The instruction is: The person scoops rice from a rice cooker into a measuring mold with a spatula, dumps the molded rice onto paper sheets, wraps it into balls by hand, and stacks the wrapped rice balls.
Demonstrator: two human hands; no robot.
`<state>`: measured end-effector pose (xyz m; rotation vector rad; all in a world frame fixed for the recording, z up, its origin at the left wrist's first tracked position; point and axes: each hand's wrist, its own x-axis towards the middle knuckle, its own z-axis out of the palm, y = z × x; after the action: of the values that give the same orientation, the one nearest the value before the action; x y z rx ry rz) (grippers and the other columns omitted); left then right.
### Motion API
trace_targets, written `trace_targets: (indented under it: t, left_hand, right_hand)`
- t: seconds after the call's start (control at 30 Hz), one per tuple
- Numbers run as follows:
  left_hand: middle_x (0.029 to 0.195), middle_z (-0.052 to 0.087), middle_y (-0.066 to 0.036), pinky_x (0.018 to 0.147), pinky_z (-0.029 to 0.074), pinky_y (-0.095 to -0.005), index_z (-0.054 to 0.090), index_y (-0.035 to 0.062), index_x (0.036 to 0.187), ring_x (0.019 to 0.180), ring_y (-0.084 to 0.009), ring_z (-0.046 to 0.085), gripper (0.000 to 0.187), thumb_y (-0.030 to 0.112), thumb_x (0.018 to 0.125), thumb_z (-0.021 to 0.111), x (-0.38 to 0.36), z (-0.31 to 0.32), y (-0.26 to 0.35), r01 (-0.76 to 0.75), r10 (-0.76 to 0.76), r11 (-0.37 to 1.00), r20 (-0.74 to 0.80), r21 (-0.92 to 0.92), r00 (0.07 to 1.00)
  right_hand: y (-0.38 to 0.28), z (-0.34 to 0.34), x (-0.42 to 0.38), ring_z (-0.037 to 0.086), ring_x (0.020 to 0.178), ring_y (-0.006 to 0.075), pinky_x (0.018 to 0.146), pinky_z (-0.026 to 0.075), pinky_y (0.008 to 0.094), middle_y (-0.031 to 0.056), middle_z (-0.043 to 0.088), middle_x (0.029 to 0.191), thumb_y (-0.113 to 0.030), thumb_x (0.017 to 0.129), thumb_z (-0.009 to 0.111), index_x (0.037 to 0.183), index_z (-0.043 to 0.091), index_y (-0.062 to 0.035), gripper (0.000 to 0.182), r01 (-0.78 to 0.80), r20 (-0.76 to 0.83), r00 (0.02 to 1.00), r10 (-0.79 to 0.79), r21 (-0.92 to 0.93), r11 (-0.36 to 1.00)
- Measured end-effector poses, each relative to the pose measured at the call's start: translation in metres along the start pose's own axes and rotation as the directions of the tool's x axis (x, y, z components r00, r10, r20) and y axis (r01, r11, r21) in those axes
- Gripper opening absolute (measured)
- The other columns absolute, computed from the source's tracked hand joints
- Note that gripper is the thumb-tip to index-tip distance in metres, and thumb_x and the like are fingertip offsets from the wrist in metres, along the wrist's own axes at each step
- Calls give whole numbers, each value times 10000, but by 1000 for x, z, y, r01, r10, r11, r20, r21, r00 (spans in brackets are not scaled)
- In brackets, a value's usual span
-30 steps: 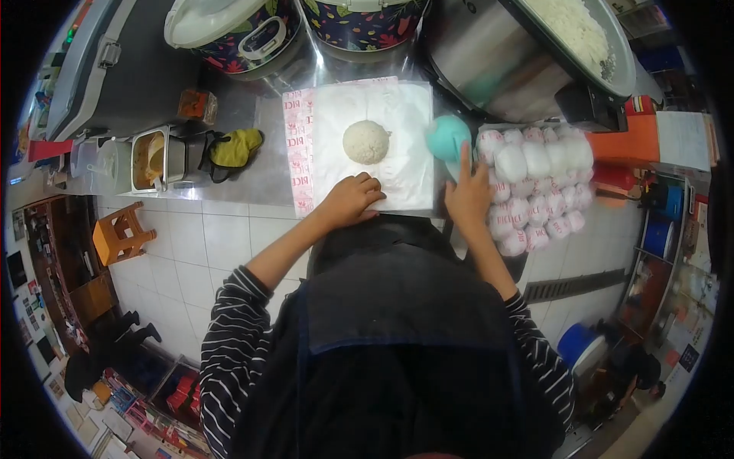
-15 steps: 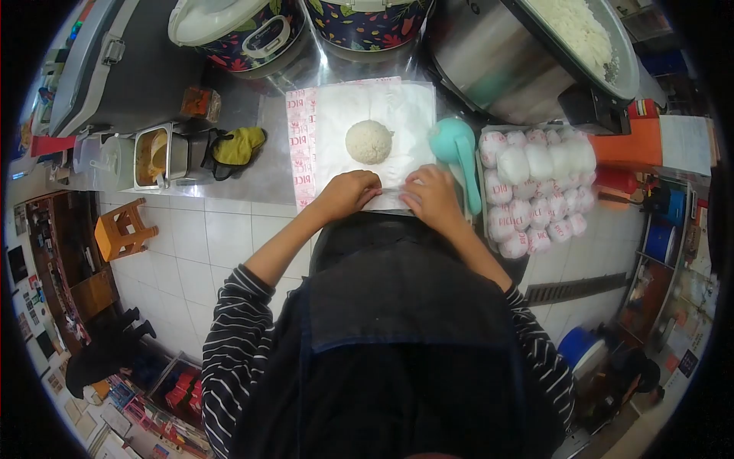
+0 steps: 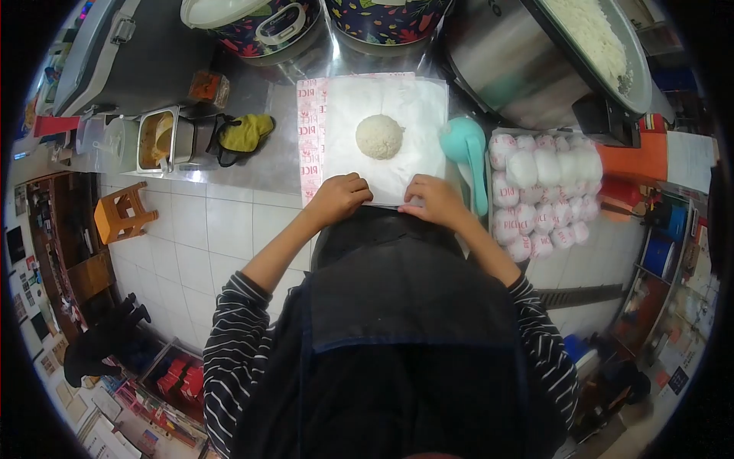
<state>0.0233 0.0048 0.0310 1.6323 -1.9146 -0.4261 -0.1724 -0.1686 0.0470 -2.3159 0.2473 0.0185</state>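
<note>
A rounded mound of rice (image 3: 379, 137) sits on white wrapping paper (image 3: 422, 103), the top of a stack of sheets printed red along the left margin. At the near edge of the paper, my left hand (image 3: 342, 197) has its fingers curled over the left part. My right hand (image 3: 433, 200) pinches the same edge farther right, thumb toward me. Between the two hands is a short gap. Just right of the stack lies a turquoise scoop (image 3: 463, 141), its handle pointing toward me.
Several wrapped rice portions (image 3: 544, 191) fill a tray on the right. Behind it stands a large rice container (image 3: 527, 65). Patterned pots (image 3: 390, 27) line the back. At left are a yellow-green pouch (image 3: 246, 134), a metal food pan (image 3: 158, 141) and a grey cooler box (image 3: 145, 69).
Both hands have come down closer to the paper's near edge, and its crinkled front strip now lies flatter. The whole view has shifted slightly. The rice mound stays in place on the paper.
</note>
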Motion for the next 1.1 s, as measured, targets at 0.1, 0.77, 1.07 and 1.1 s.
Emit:
trace_targets:
  t: [0.1, 0.77, 1.07, 1.1]
  left_hand:
    - [742, 558, -35, 594, 480, -347, 611, 91, 759, 705, -229, 570, 108, 45, 675, 660, -1, 0, 2, -34, 35, 999, -70, 17, 997]
    - [749, 630, -7, 586, 416, -218, 658, 33, 879, 656, -62, 535, 207, 176, 767, 757, -34, -15, -25, 553, -779, 594, -247, -584, 576]
    - [749, 633, -7, 626, 442, -224, 660, 32, 842, 669, -62, 549, 126, 131, 795, 722, -25, -19, -17, 467, -803, 540, -263, -700, 535]
    - [753, 639, -16, 633, 447, -234, 657, 28, 834, 671, -72, 557, 122, 123, 790, 722, -24, -21, -14, 512, -762, 630, -335, -584, 555]
  right_hand:
    - [-2, 7, 7, 587, 730, 244, 638, 466, 338, 61, 586, 786, -205, 724, 738, 743, 642, -75, 163, 34, -39, 999, -33, 49, 998]
    - [-2, -4, 19, 545, 677, 159, 654, 451, 296, 83, 605, 767, -156, 828, 635, 843, 628, -2, 155, -229, -34, 962, 270, 434, 871]
    - [-6, -8, 21, 532, 667, 140, 638, 447, 279, 62, 612, 743, -185, 829, 650, 841, 631, -9, 177, -308, 24, 944, 328, 415, 856]
    - [-4, -6, 20, 530, 665, 133, 633, 446, 277, 58, 608, 736, -188, 826, 654, 841, 632, -10, 180, -308, 27, 944, 328, 420, 854]
